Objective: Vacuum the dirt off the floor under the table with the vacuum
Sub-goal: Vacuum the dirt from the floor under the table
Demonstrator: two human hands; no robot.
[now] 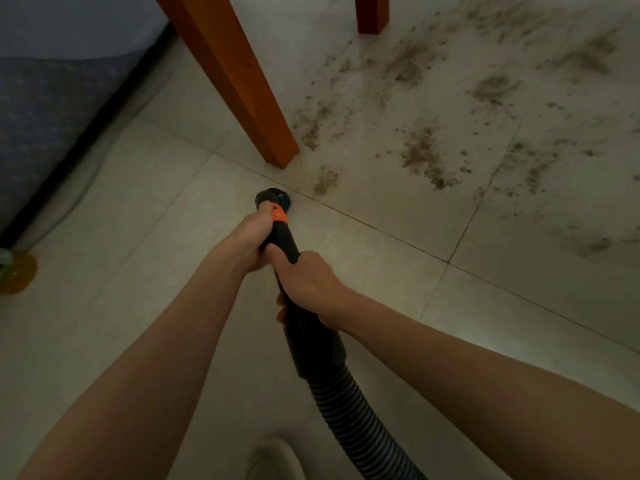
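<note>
Both hands (277, 258) grip vacuum wand (285, 237) near dirt (422, 157).

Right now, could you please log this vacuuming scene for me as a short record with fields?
tool: black vacuum wand with an orange collar and a ribbed hose
nozzle: round brush head at the floor, beside a tile joint, short of the dirt
left hand: left hand grips the wand just behind the collar
right hand: right hand grips the wand further back
dirt: brown dirt scattered over the tiles past the wooden table leg
progress: dirt not yet vacuumed
</note>
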